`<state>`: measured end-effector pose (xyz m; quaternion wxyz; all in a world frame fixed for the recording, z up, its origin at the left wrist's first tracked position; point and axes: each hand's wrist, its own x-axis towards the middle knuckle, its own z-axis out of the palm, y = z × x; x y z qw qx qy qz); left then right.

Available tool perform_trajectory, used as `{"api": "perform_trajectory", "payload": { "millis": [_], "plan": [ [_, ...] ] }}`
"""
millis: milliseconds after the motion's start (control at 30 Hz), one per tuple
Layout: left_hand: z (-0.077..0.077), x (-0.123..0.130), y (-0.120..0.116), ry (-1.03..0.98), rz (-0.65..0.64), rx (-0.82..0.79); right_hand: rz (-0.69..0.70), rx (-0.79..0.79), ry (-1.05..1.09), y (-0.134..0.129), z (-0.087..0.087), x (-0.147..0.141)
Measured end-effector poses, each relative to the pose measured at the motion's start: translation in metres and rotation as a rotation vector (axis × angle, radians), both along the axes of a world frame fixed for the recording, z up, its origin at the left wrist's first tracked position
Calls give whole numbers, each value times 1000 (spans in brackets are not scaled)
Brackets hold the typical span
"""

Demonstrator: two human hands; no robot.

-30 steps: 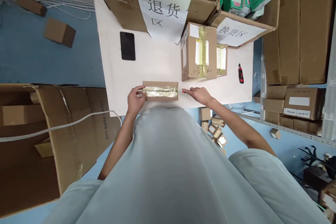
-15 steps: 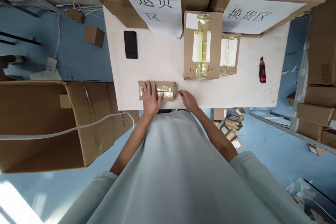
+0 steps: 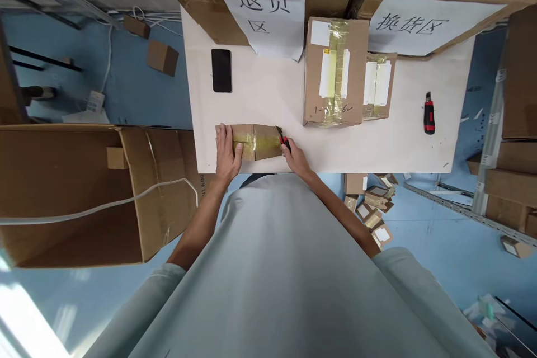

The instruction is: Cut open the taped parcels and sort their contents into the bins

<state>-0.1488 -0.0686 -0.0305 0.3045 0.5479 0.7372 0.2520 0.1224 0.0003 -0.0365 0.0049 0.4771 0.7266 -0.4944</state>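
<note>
A small brown cardboard box (image 3: pixel 263 145), sealed with shiny yellowish tape, lies near the front edge of the table. My left hand (image 3: pixel 227 156) grips its left end, fingers over the top and thumb along the near side. In my right hand (image 3: pixel 297 158) is a red and black utility knife (image 3: pixel 285 142), its dark blade at the right end of the box. The fingers wrap round the knife's handle and partly hide it. How deep the blade sits I cannot tell.
Two taped parcels, a larger box (image 3: pixel 314 75) and a smaller box (image 3: pixel 380 113), stand behind on the table. A black phone (image 3: pixel 221 70) lies left, another utility knife (image 3: pixel 428 114) right. Labelled cartons line the back; a large open carton (image 3: pixel 161 179) is at left.
My left hand has shifted to the box's left end, and the box shows a different taped face. The knife has come up against its right end. The whole view has slid slightly.
</note>
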Motion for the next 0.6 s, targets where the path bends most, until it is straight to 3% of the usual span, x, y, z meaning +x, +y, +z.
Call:
{"api": "perform_trajectory", "payload": {
  "millis": [133, 367, 500, 600],
  "plan": [
    [-9, -4, 0, -66, 21, 28, -145, 38, -69, 5, 35, -14],
    [-24, -1, 1, -285, -26, 50, -120, 299, -166, 22, 94, -36],
    [-13, -24, 5, -388, 53, 67, -98, 345, -299, 19, 109, -57],
    [1, -44, 28, -468, 0, 86, -190, 376, -427, 7, 118, -66]
  ]
}}
